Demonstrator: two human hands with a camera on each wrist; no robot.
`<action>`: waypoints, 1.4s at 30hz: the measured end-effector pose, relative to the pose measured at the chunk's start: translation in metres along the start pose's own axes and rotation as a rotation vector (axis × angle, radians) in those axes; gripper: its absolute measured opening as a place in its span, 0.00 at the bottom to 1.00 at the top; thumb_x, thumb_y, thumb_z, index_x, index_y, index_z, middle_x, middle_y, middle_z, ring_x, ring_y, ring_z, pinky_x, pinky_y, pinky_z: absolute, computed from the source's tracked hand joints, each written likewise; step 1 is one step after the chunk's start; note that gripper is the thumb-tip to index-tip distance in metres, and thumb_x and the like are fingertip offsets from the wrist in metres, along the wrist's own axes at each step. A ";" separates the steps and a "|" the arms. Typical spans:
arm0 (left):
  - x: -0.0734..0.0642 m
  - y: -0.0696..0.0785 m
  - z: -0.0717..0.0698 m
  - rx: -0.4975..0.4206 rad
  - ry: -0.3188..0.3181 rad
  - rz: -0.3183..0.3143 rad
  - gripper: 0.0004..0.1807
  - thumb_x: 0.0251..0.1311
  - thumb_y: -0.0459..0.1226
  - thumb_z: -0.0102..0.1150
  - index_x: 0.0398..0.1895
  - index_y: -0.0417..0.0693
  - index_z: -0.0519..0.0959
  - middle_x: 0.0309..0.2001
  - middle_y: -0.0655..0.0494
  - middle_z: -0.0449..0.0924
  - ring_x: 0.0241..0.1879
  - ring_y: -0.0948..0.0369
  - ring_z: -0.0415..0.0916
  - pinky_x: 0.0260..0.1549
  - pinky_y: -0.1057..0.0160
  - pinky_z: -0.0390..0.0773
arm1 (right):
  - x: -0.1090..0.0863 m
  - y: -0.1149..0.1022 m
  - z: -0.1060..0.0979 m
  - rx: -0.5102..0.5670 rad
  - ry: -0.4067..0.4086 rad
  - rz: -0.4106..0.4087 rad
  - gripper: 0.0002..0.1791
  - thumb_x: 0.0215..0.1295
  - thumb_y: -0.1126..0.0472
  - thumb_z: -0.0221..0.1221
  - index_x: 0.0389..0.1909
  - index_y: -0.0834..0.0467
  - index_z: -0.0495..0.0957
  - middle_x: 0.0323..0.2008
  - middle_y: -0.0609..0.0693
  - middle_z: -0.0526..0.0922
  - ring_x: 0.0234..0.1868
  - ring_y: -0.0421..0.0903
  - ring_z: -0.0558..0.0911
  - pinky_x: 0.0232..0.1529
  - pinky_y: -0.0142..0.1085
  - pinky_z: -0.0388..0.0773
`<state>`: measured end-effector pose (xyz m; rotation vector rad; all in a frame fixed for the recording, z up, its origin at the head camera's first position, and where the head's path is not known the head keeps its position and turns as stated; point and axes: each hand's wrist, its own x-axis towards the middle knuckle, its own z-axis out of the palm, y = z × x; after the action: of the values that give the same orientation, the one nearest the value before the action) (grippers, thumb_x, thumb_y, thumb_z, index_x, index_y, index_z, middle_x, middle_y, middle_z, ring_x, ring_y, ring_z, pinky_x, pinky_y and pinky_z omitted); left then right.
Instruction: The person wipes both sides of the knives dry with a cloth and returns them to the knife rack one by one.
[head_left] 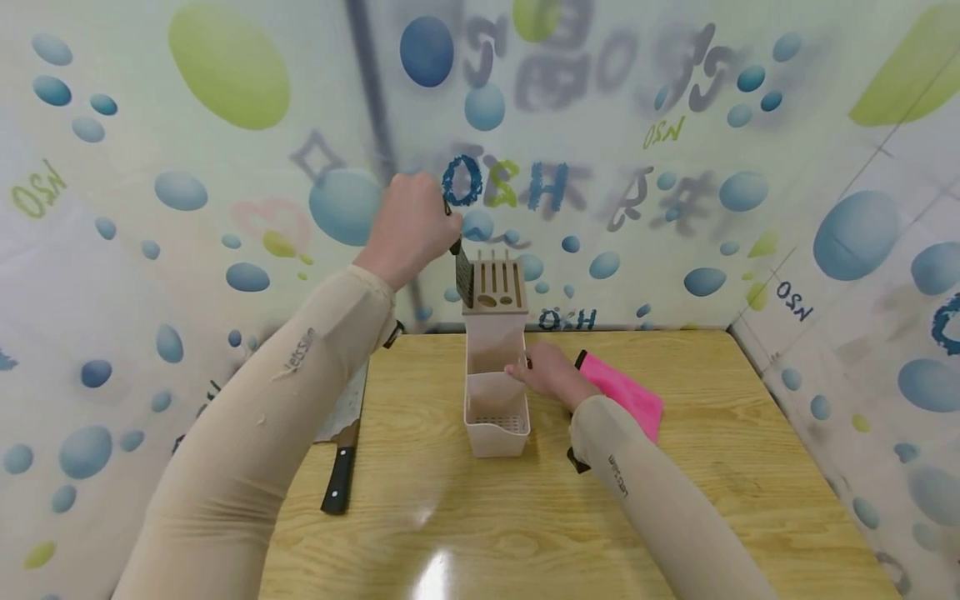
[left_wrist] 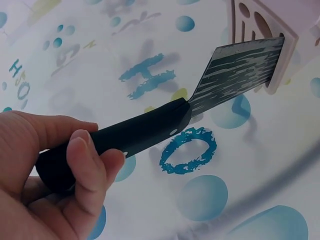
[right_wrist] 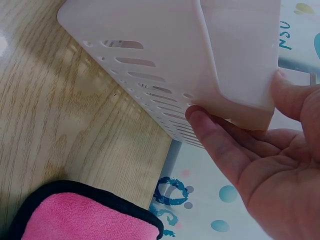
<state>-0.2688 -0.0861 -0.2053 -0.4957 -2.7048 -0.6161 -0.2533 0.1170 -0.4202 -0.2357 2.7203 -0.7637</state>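
My left hand (head_left: 416,221) grips the black handle of a knife (left_wrist: 135,127), thumb and fingers round it. The blade points down, its tip end in a side slot of the slotted top of a pale pink knife holder (head_left: 497,400). In the left wrist view most of the blade shows outside the slot. My right hand (head_left: 553,373) holds the holder's right side, and in the right wrist view thumb and fingers pinch its wall. The holder stands upright on the table, with a lower open compartment at its front.
A cleaver (head_left: 341,467) with a black handle lies on the wooden table (head_left: 420,517), left of the holder, partly hidden by the left forearm. A pink cloth (head_left: 626,392) with black edging lies behind the right wrist. A patterned sheet (head_left: 637,208) rises behind the table.
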 end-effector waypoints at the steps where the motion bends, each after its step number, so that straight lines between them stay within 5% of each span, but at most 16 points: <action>1: 0.001 0.001 0.000 0.005 -0.003 -0.002 0.25 0.64 0.29 0.50 0.09 0.50 0.56 0.12 0.60 0.46 0.13 0.64 0.44 0.14 0.65 0.53 | 0.000 0.000 0.000 0.002 0.000 0.001 0.22 0.77 0.47 0.58 0.28 0.60 0.76 0.25 0.51 0.74 0.31 0.48 0.76 0.34 0.39 0.73; 8: 0.011 0.005 -0.001 -0.003 -0.052 -0.076 0.25 0.70 0.40 0.63 0.16 0.48 0.64 0.13 0.56 0.60 0.13 0.60 0.64 0.20 0.63 0.67 | 0.000 0.001 0.001 0.012 -0.003 0.013 0.21 0.77 0.47 0.58 0.45 0.64 0.82 0.36 0.55 0.84 0.37 0.49 0.79 0.39 0.42 0.77; 14: 0.014 0.007 -0.004 -0.050 -0.164 -0.093 0.10 0.66 0.38 0.70 0.40 0.44 0.78 0.26 0.47 0.82 0.22 0.53 0.83 0.34 0.60 0.81 | 0.000 0.001 0.001 0.016 -0.002 0.011 0.20 0.77 0.48 0.58 0.45 0.63 0.83 0.37 0.55 0.84 0.37 0.49 0.79 0.39 0.42 0.77; 19: 0.018 0.006 -0.003 -0.055 -0.188 -0.089 0.13 0.68 0.35 0.66 0.51 0.40 0.78 0.36 0.48 0.81 0.25 0.54 0.83 0.39 0.58 0.82 | 0.001 0.003 0.003 0.009 0.007 0.004 0.20 0.77 0.48 0.58 0.41 0.63 0.82 0.34 0.53 0.83 0.35 0.48 0.79 0.37 0.41 0.77; 25: 0.019 0.000 0.003 -0.064 -0.140 -0.080 0.09 0.69 0.34 0.64 0.46 0.40 0.77 0.35 0.46 0.80 0.27 0.52 0.80 0.36 0.57 0.79 | 0.001 0.002 0.004 0.008 0.005 -0.011 0.21 0.77 0.49 0.58 0.28 0.60 0.76 0.25 0.51 0.75 0.30 0.47 0.75 0.32 0.38 0.72; 32: 0.020 -0.004 0.008 -0.082 -0.128 -0.086 0.08 0.69 0.35 0.63 0.43 0.40 0.75 0.36 0.45 0.77 0.31 0.50 0.78 0.35 0.55 0.76 | 0.000 0.003 0.005 0.005 0.018 -0.016 0.21 0.77 0.49 0.58 0.28 0.61 0.76 0.27 0.52 0.77 0.31 0.48 0.76 0.33 0.39 0.73; 42: 0.025 -0.004 0.013 -0.042 -0.140 -0.099 0.15 0.70 0.35 0.62 0.55 0.37 0.77 0.49 0.42 0.80 0.44 0.50 0.78 0.44 0.55 0.78 | -0.001 0.002 0.004 0.009 0.023 -0.023 0.21 0.77 0.49 0.58 0.27 0.60 0.75 0.27 0.52 0.77 0.31 0.48 0.75 0.33 0.39 0.73</action>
<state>-0.2953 -0.0767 -0.2083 -0.4318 -2.8682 -0.6904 -0.2512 0.1169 -0.4243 -0.2590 2.7395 -0.7891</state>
